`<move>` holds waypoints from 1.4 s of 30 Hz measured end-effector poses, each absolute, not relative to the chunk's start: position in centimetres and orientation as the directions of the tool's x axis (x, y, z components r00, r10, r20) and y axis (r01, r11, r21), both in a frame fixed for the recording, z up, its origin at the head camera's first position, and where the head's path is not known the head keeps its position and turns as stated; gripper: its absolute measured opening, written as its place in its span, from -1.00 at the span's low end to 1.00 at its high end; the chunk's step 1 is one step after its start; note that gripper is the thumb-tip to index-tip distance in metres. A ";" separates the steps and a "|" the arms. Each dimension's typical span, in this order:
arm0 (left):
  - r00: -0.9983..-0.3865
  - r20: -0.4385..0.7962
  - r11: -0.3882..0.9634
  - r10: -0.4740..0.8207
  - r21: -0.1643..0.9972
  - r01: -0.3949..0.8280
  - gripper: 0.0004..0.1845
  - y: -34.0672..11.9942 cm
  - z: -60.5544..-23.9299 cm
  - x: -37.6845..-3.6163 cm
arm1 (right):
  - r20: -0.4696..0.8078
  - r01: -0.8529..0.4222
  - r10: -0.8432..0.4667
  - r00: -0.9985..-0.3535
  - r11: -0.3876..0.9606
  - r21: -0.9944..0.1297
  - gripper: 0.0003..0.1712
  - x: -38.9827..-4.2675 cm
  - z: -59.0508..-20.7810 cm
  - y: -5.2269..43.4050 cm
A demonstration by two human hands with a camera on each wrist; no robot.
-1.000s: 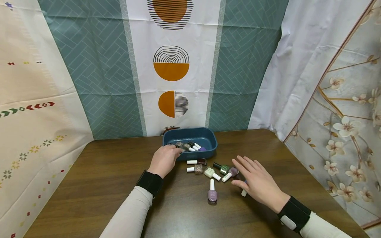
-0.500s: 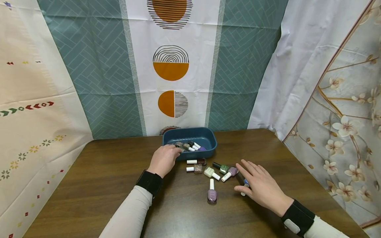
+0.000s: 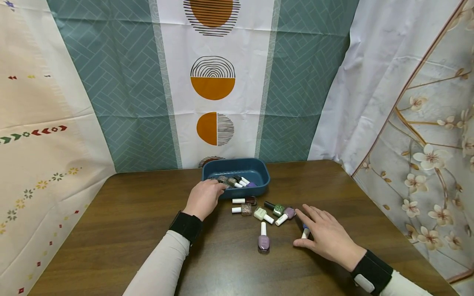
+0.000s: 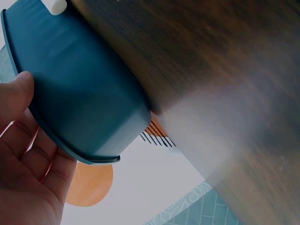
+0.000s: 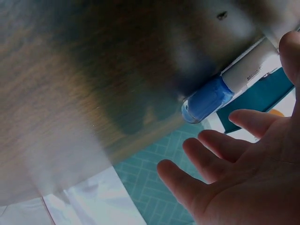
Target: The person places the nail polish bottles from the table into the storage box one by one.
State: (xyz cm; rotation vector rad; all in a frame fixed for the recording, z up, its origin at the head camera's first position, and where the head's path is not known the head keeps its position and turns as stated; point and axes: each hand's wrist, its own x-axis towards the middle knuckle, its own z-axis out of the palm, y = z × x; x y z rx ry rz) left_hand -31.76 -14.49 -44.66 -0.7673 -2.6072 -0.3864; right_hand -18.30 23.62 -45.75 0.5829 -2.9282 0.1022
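Observation:
My left hand (image 3: 203,199) grips the near-left rim of a dark blue plastic bin (image 3: 249,193). In the left wrist view its thumb lies against the outer wall of the bin (image 4: 89,93), and the fingers go behind the rim. Over the table at right, my right hand (image 3: 327,236) spreads its fingers above a blue nail polish bottle (image 5: 211,98) that lies on its side. The thumb is close to that bottle's white cap, and the fingers stand apart from the glass. Several nail polish bottles (image 3: 231,182) lie in the bin.
In front of the bin lie a dark red bottle (image 3: 251,200), a glittery one (image 3: 246,210), a pale green one (image 3: 260,213), a green one (image 3: 279,210) and a mauve one (image 3: 290,212). Another mauve bottle (image 3: 263,243) lies nearer. Curtains hang behind the wooden table (image 3: 122,230).
My right hand has shifted slightly right and down, and its thumb has lowered beside the blue bottle, which shows more between thumb and fingers. My left hand has stayed on the bin's rim.

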 end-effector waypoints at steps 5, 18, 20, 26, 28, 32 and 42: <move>-0.771 0.443 0.812 0.457 0.146 0.565 -0.82 -14.5 -44.7 -31.7 | 0.137 -0.377 -0.369 -0.919 0.925 -0.042 0.13 -18.2 -45.7 23.6; -0.766 0.447 0.812 0.461 0.135 0.568 -0.83 -14.7 -44.9 -31.8 | 0.147 -0.349 -0.339 -0.929 0.936 -0.047 0.03 -17.8 -45.8 23.7; -0.768 0.445 0.813 0.461 0.135 0.566 -0.83 -14.7 -44.9 -31.8 | 0.151 -0.349 -0.339 -0.929 0.936 -0.048 0.01 -17.8 -45.8 23.7; -0.774 0.433 0.813 0.462 0.142 0.564 -0.83 -14.7 -44.9 -31.7 | 0.164 -0.354 -0.342 -0.925 0.934 -0.048 -0.01 -17.8 -46.0 23.8; -0.774 0.432 0.812 0.462 0.146 0.566 -0.83 -14.7 -44.8 -31.7 | 0.170 -0.354 -0.342 -0.924 0.934 -0.047 -0.01 -17.8 -46.0 23.9; -0.773 0.435 0.810 0.462 0.148 0.567 -0.83 -14.7 -44.7 -31.6 | 0.177 -0.349 -0.337 -0.925 0.936 -0.045 -0.01 -17.9 -46.0 23.9; -0.764 0.447 0.804 0.465 0.149 0.576 -0.83 -14.6 -44.7 -31.7 | 0.174 -0.330 -0.318 -0.932 0.943 -0.040 -0.05 -18.1 -45.9 23.8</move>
